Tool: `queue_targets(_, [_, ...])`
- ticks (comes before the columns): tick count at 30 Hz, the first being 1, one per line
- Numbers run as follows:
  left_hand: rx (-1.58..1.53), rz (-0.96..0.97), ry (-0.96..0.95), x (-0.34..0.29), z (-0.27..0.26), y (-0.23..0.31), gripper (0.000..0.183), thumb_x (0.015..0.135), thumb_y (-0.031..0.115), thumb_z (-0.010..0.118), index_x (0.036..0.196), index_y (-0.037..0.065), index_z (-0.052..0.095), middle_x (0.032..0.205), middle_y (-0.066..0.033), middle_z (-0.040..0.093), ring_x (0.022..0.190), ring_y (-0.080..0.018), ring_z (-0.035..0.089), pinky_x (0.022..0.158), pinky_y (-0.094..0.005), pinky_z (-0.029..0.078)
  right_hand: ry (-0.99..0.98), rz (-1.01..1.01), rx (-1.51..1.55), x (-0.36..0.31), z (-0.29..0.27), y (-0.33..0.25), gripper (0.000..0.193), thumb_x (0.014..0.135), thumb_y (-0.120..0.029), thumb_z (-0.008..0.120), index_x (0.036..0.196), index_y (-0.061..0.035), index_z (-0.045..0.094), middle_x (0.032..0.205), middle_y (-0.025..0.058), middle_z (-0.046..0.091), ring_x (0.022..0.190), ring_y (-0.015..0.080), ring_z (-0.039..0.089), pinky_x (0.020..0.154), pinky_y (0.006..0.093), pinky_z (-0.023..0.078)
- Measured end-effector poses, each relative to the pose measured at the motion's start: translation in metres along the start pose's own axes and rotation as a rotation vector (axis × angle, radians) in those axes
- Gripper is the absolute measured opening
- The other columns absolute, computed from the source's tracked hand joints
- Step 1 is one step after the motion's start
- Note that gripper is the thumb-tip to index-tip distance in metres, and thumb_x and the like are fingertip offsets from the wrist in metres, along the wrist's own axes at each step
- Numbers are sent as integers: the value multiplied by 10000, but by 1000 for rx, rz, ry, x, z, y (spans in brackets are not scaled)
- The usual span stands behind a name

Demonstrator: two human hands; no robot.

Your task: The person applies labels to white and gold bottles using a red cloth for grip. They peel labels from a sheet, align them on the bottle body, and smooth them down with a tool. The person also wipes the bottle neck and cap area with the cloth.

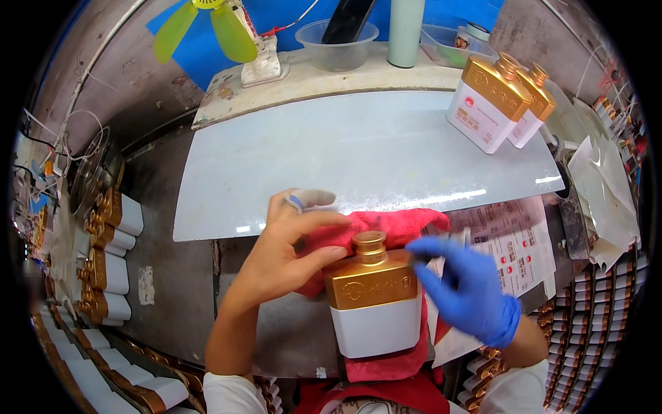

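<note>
Bottles (pixel 498 103) on white worktable (pixel 358 159)

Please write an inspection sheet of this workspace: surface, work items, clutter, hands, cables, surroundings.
Surface: pale worktop, glare streaks.
Work items: gold-and-white bottle lying on red cloth; label sheets at right.
Clutter: two finished bottles, plastic tub, green tumbler, small fan.
Hands: bare left hand steadies the bottle's shoulder; blue-gloved right hand beside it, contact unclear.
Cables: wires on left wall.
Surroundings: rows of bottles both sides.

A pale worktable (pixel 358 152) stood before a blue wall (pixel 207 48), a green fan (pixel 207 27) at its far-left edge.
</note>
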State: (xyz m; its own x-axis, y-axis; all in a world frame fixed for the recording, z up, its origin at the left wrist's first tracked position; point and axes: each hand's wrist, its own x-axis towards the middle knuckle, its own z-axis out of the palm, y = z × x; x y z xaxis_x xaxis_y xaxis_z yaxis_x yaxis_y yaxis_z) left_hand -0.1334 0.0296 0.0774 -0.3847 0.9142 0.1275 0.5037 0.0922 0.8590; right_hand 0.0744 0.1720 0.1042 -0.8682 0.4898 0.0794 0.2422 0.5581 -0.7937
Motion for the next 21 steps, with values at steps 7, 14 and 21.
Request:
queue_targets(7, [-90, 114, -148, 18, 6, -14, 315, 684, 121, 800, 991, 99, 736, 1266, -158, 538, 1229, -292, 397, 1038, -392, 324, 1, -171, -132, -22, 33, -12, 474, 825, 1, 571, 1287, -93, 526, 806, 105, 660, 464, 169, 552, 432, 310, 426])
queue_targets(14, [-89, 210, -217, 29, 5, -26, 280, 668, 120, 809, 937, 91, 738, 1211, -124, 583, 1205, -283, 410, 1015, -376, 352, -7, -76, -368, -22, 36, -20, 540, 817, -2, 561, 1347, -52, 471, 817, 183, 645, 500, 275, 579, 475, 356, 470])
queue_targets(21, [-64, 222, -306, 36, 1, -23, 292, 689, 120, 792, 974, 95, 734, 1219, -114, 581, 1211, -284, 396, 1014, -385, 352, 42, -92, -200, -7, 39, -3, 534, 849, -60, 538, 1373, -61, 431, 932, 196, 656, 618, 320, 624, 546, 391, 509])
